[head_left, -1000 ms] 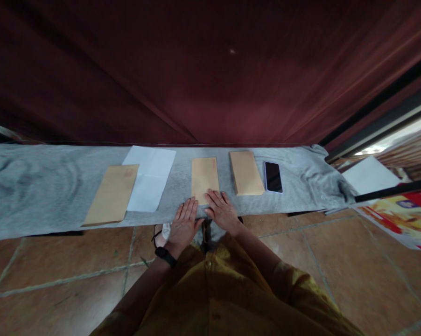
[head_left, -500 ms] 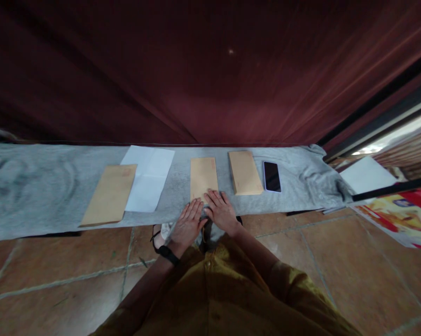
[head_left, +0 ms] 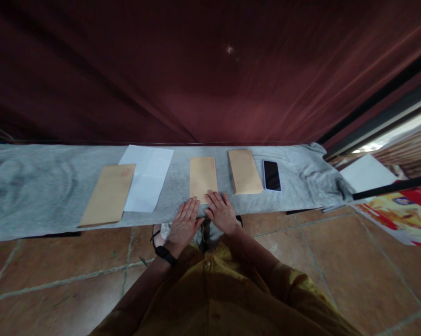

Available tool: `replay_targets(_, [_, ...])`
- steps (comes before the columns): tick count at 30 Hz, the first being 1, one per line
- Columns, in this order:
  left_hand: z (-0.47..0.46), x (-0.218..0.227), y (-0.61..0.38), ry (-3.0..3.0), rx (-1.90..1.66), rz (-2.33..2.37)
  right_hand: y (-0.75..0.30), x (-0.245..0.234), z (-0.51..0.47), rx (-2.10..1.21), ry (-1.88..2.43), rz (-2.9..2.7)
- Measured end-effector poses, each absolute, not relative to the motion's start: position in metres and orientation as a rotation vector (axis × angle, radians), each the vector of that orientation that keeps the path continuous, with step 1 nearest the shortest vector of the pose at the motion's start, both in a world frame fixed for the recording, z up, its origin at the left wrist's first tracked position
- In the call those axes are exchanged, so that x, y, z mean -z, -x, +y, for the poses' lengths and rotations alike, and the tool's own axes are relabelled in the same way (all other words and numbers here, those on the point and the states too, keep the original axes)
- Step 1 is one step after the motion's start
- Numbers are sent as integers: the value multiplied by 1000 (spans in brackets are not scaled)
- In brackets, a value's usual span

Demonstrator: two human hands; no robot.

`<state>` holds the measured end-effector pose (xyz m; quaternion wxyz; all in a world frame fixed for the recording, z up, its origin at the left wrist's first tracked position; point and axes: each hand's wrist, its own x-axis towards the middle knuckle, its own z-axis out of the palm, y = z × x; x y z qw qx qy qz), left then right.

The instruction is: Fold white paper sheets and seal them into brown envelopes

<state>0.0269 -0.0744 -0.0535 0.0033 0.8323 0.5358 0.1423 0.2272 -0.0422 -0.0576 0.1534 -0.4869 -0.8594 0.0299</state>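
Observation:
In front of me a brown envelope [head_left: 202, 175] lies flat on a grey cloth [head_left: 171, 186]. My right hand [head_left: 221, 214] rests palm down, its fingertips on the envelope's lower right corner. My left hand [head_left: 185, 223], with a black band at the wrist, lies flat beside the lower left corner; its fingertips are at the envelope's edge, and I cannot tell whether they touch it. Both hands have fingers stretched out and hold nothing. To the right sits a stack of brown envelopes [head_left: 245, 171]. On the left, another brown envelope [head_left: 107, 196] partly covers white paper [head_left: 149, 179].
A phone [head_left: 272, 176] with a dark screen lies right of the stack. Behind the cloth hangs a dark red curtain [head_left: 196, 84]. At far right are a white sheet [head_left: 368, 172] and a colourful printed box [head_left: 403, 214]. Tiled floor [head_left: 91, 266] shows below.
My left hand has shifted slightly left, away from my right hand, toward the envelope's lower left corner. My right hand stays nearly in place. The envelopes lie as before.

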Motion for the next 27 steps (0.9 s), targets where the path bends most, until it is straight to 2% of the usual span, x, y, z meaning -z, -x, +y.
replay_targets(14, [-74, 40, -17, -2527, -405, 1789, -229, 53, -43, -122, 1404, -2468])
replay_targets(27, [-48, 34, -61, -2575, -445, 1525, -230, 56, -44, -162, 1415, -2487])
